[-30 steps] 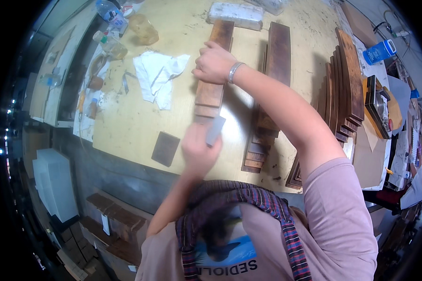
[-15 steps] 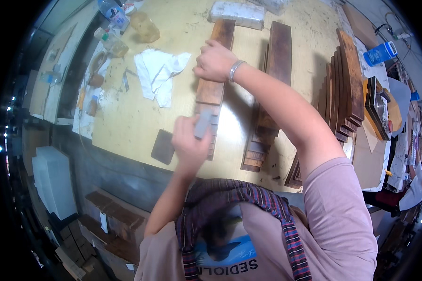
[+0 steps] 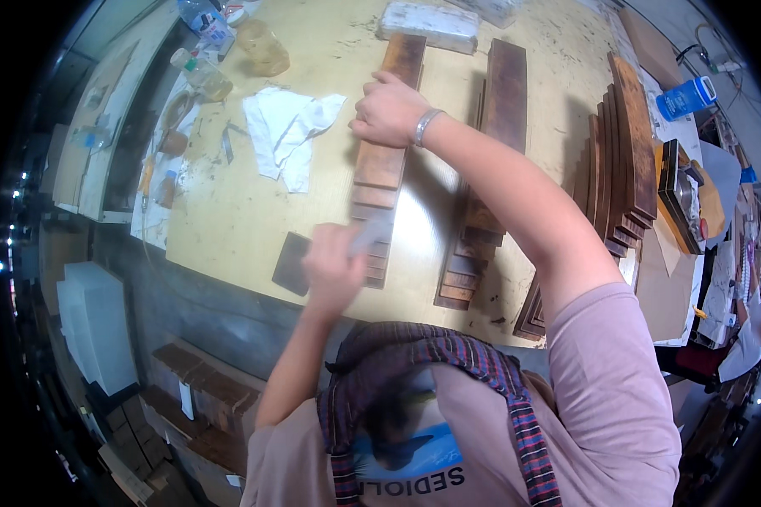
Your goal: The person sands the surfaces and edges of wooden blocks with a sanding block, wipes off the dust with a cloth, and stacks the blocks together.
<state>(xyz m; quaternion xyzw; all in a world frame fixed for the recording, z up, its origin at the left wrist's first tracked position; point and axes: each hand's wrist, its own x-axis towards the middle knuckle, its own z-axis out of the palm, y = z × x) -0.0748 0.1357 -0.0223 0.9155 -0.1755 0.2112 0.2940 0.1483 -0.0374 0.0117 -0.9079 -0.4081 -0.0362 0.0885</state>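
That long brown wooden plank lying flat on the tan workbench looks stiff and heavyish, so the right hand presses clenched fingers onto its far end while the left hand grips a small grey scraper at the near end.

**Plank under both hands, pad at its near end**

You have a long brown wooden plank lying flat on the tan bench, running from upper centre of the frame down toward the middle. Its far half is one smooth board; its near end shows stepped cross-pieces, stacked and ending near the bench edge. In your left hand you hold a small grey pad, blurred, tilted against the plank's lower end, left of centre. Its exact kind can't be told.
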